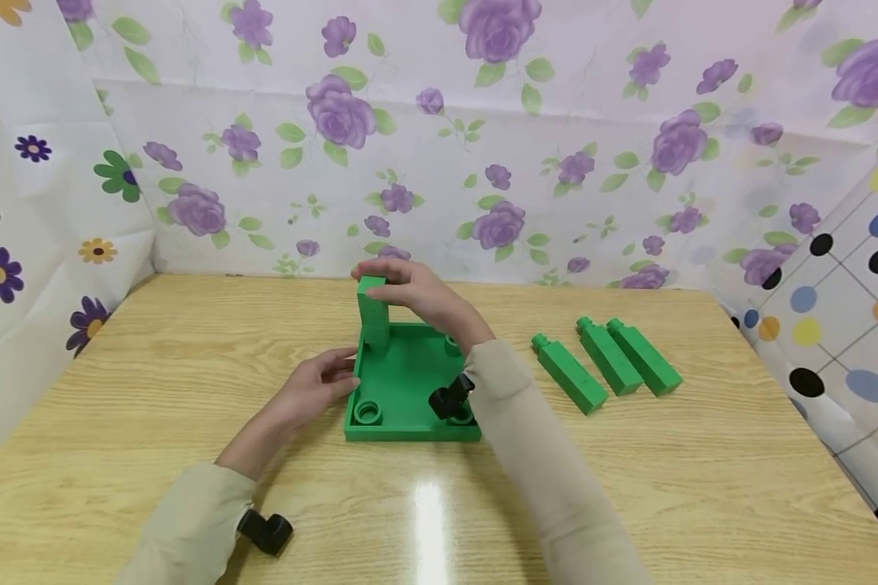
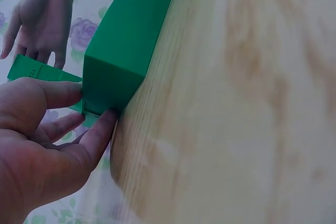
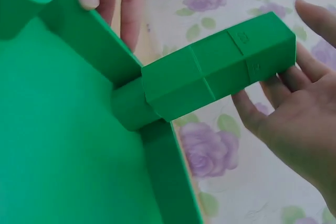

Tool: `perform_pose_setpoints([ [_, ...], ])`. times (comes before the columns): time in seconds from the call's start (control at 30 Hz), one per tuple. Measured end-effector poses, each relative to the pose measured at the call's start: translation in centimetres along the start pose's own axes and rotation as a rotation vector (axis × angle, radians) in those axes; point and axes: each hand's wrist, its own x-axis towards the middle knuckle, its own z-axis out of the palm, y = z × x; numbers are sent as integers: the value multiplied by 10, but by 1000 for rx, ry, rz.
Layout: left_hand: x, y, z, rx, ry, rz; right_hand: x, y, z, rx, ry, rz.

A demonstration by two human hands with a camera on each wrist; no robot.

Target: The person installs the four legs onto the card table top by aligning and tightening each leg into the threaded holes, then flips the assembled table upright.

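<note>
A green tray-like square base (image 1: pixel 395 382) with low walls lies on the table, round sockets in its corners. At its back left corner a green square post (image 1: pixel 374 313) stands upright, its lower end at the round socket (image 3: pixel 131 106). My right hand (image 1: pixel 420 292) is around the top of this post. In the right wrist view its fingers (image 3: pixel 286 85) touch the post's side while the thumb stays apart. My left hand (image 1: pixel 315 386) rests against the base's left wall, thumb tip at the rim and fingers (image 2: pixel 100 129) against the outer side.
Three more green posts lie on the table to the right: a near one (image 1: pixel 572 378), a middle one (image 1: pixel 610 357) and a far one (image 1: pixel 645 357), each with a narrow neck. Flowered cloth (image 1: pixel 424 162) hangs behind the table, and dotted cloth (image 1: pixel 834 301) stands at the right.
</note>
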Motion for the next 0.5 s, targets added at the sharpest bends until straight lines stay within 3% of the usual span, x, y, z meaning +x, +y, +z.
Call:
perform_pose_setpoints([
  [0.2, 1, 0, 1, 13, 1, -7, 2, 9, -5, 173, -43, -20],
  [0.5, 0, 1, 0, 3, -8, -7, 3, 12, -6, 85, -16, -18],
])
